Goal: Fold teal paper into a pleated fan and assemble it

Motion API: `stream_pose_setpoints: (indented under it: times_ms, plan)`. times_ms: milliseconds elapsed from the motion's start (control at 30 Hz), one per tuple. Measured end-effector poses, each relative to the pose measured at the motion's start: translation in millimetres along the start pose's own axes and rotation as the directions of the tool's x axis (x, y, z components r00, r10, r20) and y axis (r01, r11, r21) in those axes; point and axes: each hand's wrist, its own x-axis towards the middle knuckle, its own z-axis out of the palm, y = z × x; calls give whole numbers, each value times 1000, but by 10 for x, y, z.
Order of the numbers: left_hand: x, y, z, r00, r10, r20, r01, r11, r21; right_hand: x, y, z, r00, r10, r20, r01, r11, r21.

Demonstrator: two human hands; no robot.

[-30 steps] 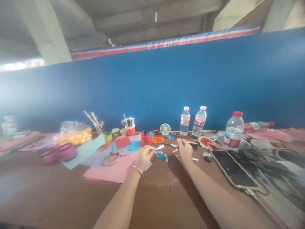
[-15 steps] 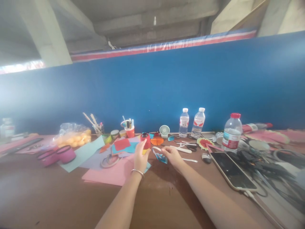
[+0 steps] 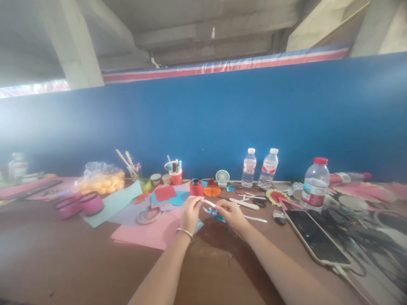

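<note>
Both my hands are close together over the table's middle. My left hand (image 3: 190,215) pinches the left end of a narrow white strip (image 3: 208,203), and my right hand (image 3: 231,215) grips its other end between thumb and fingers. The strip bows slightly upward between them. Under it hangs a blue-and-white patterned piece (image 3: 217,213), partly covered by my right fingers; whether it is joined to the strip I cannot tell. Just beyond my left fingertips stands a short red cylinder (image 3: 196,188) with a dark top. An orange folded paper fan (image 3: 212,191) lies beside it.
Coloured paper sheets (image 3: 140,234) and tape rings (image 3: 149,216) lie at left, with pink round cases (image 3: 90,203) farther out. A red cup of tools (image 3: 176,178) and a small white fan (image 3: 222,178) stand behind. Right are water bottles (image 3: 315,186), a phone (image 3: 318,237) and cables.
My left hand has come away from the red cylinder, which now stands on the table, and has taken the strip's free end. The strip is stretched between both hands. The view shifted slightly.
</note>
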Motion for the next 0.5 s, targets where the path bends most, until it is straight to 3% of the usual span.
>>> stream_pose_setpoints:
  times_ms: [100,267,500]
  plan:
    - [14,37,-18,999,14,29,-14,1000,6,16,52,0,991,-81,-110,73,995,-69]
    - [37,107,-33,980,64,187,-83,992,95,-8,49,34,940,-177,-290,113,968,-226]
    - [-11,149,0,974,21,227,-32,999,44,-59,-41,108,930,-250,-271,184,952,-246]
